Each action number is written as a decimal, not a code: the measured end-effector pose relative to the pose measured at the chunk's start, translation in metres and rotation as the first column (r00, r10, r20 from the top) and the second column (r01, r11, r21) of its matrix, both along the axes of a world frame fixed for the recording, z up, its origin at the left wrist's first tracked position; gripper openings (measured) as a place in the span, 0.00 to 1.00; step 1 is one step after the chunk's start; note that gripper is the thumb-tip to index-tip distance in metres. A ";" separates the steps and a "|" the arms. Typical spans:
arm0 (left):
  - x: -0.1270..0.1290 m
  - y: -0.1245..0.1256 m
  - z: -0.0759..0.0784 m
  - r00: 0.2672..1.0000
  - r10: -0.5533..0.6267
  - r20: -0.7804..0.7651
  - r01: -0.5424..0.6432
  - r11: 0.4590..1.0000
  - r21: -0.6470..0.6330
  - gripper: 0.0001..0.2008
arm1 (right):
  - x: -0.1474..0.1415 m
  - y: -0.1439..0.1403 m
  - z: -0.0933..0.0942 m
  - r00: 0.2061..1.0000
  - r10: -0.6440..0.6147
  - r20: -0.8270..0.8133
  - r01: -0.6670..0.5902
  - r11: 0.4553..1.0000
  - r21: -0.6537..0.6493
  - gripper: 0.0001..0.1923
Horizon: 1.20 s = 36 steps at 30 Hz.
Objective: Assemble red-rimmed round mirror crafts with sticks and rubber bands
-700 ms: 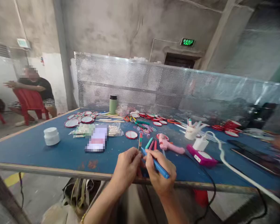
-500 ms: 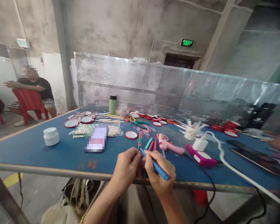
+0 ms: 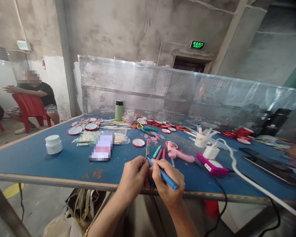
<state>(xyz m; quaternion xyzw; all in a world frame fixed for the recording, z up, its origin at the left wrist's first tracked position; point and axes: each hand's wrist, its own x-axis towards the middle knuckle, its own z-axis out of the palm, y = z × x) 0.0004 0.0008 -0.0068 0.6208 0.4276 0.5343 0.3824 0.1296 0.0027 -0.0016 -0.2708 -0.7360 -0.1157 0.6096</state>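
Near the table's front edge, my left hand (image 3: 133, 176) is closed on a thin wooden craft stick (image 3: 148, 148) whose upper end shows green and reddish colour bands. A blue marker (image 3: 169, 180) is gripped in my right hand (image 3: 171, 189), pen-fashion, its tip at the stick beside my left fingertips. Whether the tip touches the wood I cannot tell. Just beyond my right fingers lie a green marker (image 3: 157, 151), a dark pink marker (image 3: 159, 153) and a red marker (image 3: 163, 153). The stick's lower part is mostly covered by my fingers.
A pink glue gun (image 3: 184, 156), purple box (image 3: 213, 164) and white cable (image 3: 234, 161) lie to the right. Left are a phone (image 3: 102, 146), white jar (image 3: 53, 144) and red-rimmed discs (image 3: 75, 130). A perforated metal screen (image 3: 138, 85) borders the back. A person (image 3: 43, 92) sits far left.
Both hands stay almost in place. The blue marker and my right hand have shifted very slightly left; my left hand still holds the stick.
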 end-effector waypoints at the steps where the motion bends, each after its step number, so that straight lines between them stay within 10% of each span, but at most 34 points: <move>1: 0.000 0.000 0.000 1.000 -0.003 0.001 0.003 1.000 -0.004 0.14 | 0.000 0.000 0.000 1.000 0.003 0.000 -0.003 1.000 -0.002 0.07; 36: 0.000 0.000 -0.001 0.995 -0.048 0.083 0.053 0.997 -0.058 0.15 | 0.001 0.000 0.000 0.999 -0.030 -0.031 0.030 1.000 -0.003 0.07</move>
